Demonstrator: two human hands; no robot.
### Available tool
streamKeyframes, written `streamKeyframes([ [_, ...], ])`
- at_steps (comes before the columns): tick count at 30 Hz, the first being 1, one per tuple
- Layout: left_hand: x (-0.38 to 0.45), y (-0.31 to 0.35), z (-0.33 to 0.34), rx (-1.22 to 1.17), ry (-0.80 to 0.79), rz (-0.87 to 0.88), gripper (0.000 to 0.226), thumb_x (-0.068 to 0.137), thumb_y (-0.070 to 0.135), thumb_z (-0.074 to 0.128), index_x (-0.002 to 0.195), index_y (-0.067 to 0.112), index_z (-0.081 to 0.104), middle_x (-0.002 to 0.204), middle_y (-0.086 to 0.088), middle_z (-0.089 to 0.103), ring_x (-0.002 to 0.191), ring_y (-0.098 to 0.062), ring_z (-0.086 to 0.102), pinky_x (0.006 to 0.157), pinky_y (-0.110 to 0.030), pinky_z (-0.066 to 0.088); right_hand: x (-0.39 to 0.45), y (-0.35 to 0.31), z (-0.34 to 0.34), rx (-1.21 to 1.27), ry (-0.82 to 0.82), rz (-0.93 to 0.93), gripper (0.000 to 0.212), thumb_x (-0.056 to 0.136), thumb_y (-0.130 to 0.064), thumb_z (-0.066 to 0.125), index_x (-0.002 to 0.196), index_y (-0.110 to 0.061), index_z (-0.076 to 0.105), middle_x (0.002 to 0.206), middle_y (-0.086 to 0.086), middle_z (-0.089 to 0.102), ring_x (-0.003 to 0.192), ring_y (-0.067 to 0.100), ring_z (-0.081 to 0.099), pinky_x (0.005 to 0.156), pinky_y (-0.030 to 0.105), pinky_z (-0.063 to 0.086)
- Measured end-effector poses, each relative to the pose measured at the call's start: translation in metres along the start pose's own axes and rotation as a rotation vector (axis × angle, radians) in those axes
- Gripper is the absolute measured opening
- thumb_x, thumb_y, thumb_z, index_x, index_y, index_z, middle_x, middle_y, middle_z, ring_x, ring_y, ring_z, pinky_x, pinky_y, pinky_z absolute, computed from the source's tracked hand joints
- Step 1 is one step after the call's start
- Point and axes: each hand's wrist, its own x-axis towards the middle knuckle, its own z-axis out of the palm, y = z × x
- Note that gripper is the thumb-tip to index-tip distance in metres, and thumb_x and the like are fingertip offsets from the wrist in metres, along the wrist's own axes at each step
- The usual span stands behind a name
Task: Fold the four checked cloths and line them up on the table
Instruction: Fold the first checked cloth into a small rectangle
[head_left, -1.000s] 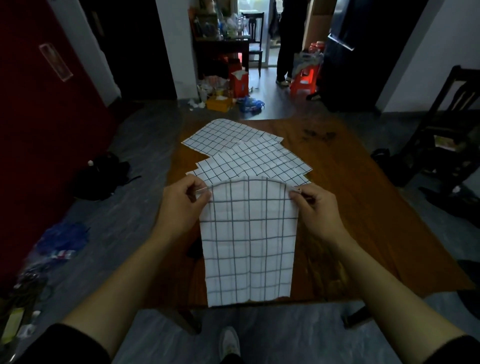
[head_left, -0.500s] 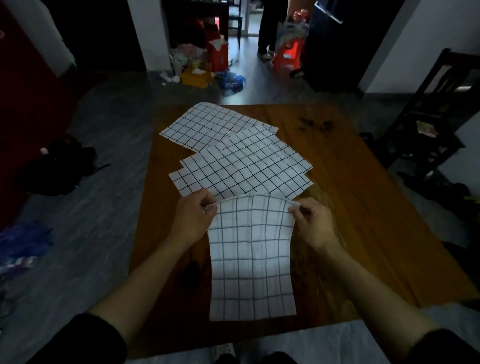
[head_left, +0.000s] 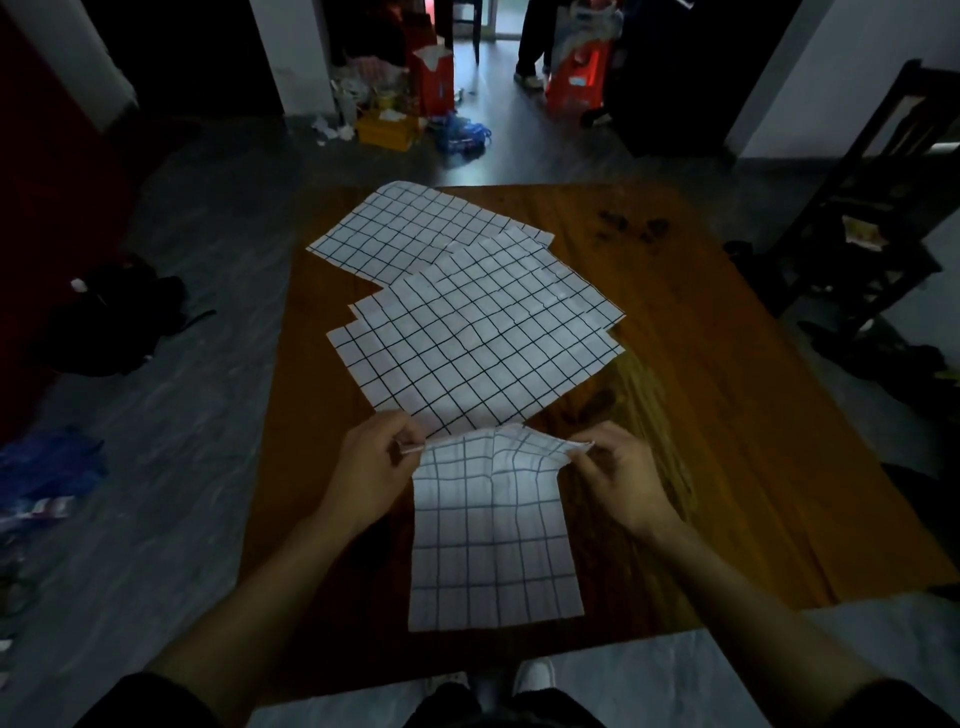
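A white cloth with dark check lines (head_left: 493, 540) lies folded into a narrow strip at the near edge of the brown wooden table (head_left: 727, 415). My left hand (head_left: 371, 467) pinches its far left corner and my right hand (head_left: 621, 478) pinches its far right corner; the far edge sags between them. Beyond it, three more checked cloths lie flat and overlapping: the nearest (head_left: 467, 364), one (head_left: 524, 280) showing behind it, and the farthest (head_left: 410, 228) at the table's far left.
A dark wooden chair (head_left: 872, 208) stands right of the table. Dark bags (head_left: 109, 317) lie on the grey floor at left. Boxes and clutter (head_left: 395, 119) sit beyond the far edge, where a person's legs (head_left: 535, 47) stand. Dark stains (head_left: 628, 228) mark the table's far right.
The held cloth has come down from hanging in the air onto the near table, its far edge now slack. Both hands have lowered with it, and the view has tilted downward.
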Motion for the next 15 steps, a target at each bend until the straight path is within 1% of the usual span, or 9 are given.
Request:
streamKeyframes([
  [2,-0.012,-0.004,0.003,0.027,-0.012,0.011,0.019,0.082,0.002,0.069,0.083,0.018,0.060,0.087,0.010,0.059,0.081,-0.005,0.056,0.071,-0.033,0.055,-0.008,0.004,0.001,-0.004,-0.035,-0.020,0.012,0.092,-0.022,0.060,0.099,-0.024,0.069,0.099,-0.013,0.059,0.095,0.001,0.056,0.081,0.026,0.052],
  [4,-0.024,-0.005,0.006,0.059,-0.028,0.008,0.022,0.081,0.002,0.069,0.083,0.020,0.058,0.090,0.011,0.057,0.083,-0.003,0.054,0.072,-0.033,0.054,-0.016,0.009,0.004,-0.012,-0.080,-0.041,0.013,0.090,-0.027,0.058,0.100,-0.026,0.068,0.100,-0.013,0.058,0.096,0.002,0.056,0.081,0.030,0.052],
  [7,-0.041,-0.006,0.012,0.126,-0.070,0.017,0.026,0.081,0.004,0.069,0.084,0.026,0.056,0.093,0.015,0.052,0.089,0.000,0.051,0.077,-0.028,0.051,-0.027,0.019,0.008,-0.034,-0.137,-0.045,0.014,0.088,-0.022,0.060,0.100,-0.027,0.067,0.102,-0.013,0.058,0.099,0.004,0.055,0.084,0.035,0.052],
  [10,-0.050,-0.007,0.017,0.084,-0.054,-0.010,0.024,0.081,0.004,0.068,0.086,0.025,0.057,0.095,0.014,0.053,0.090,-0.002,0.052,0.078,-0.029,0.051,-0.031,0.022,0.013,0.026,-0.112,-0.002,0.011,0.089,-0.022,0.062,0.097,-0.028,0.066,0.101,-0.014,0.057,0.098,0.004,0.055,0.083,0.033,0.053],
  [12,-0.051,-0.006,0.017,0.015,-0.006,-0.034,0.021,0.082,0.005,0.067,0.086,0.023,0.058,0.092,0.012,0.057,0.086,-0.004,0.055,0.075,-0.029,0.052,-0.029,0.019,0.014,0.068,-0.070,0.014,0.009,0.090,-0.021,0.063,0.096,-0.028,0.065,0.101,-0.013,0.057,0.097,0.003,0.055,0.083,0.031,0.052],
  [15,-0.043,-0.004,0.014,-0.052,0.065,-0.056,0.021,0.082,0.000,0.069,0.085,0.019,0.060,0.087,0.009,0.060,0.081,-0.007,0.057,0.070,-0.026,0.050,-0.019,0.012,0.013,0.109,-0.017,0.021,0.009,0.090,-0.019,0.064,0.096,-0.025,0.064,0.100,-0.011,0.057,0.095,0.002,0.055,0.082,0.028,0.051],
])
